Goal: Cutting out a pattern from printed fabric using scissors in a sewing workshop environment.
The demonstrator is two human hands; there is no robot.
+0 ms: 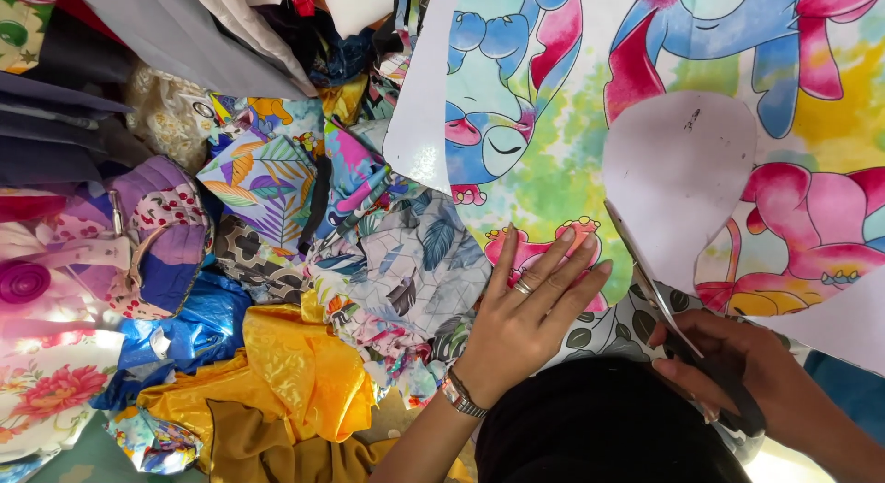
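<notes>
My left hand (528, 305) lies flat with fingers spread on a bright cartoon-print fabric (544, 123), pressing its lower edge down. A ring sits on one finger and a bracelet on the wrist. My right hand (737, 372) grips black-handled scissors (656, 294), whose blades point up and left along the edge of a white paper pattern piece (678, 174) lying on the fabric. A leaf-print cloth (613, 328) shows under the fabric between my hands.
A heap of cloth scraps fills the left: yellow satin (295, 363), blue shiny fabric (198, 326), tropical-leaf prints (263, 174), grey and dark folded cloth (138, 41). A white strip (419, 96) edges the cartoon fabric. A dark garment (599, 428) lies below.
</notes>
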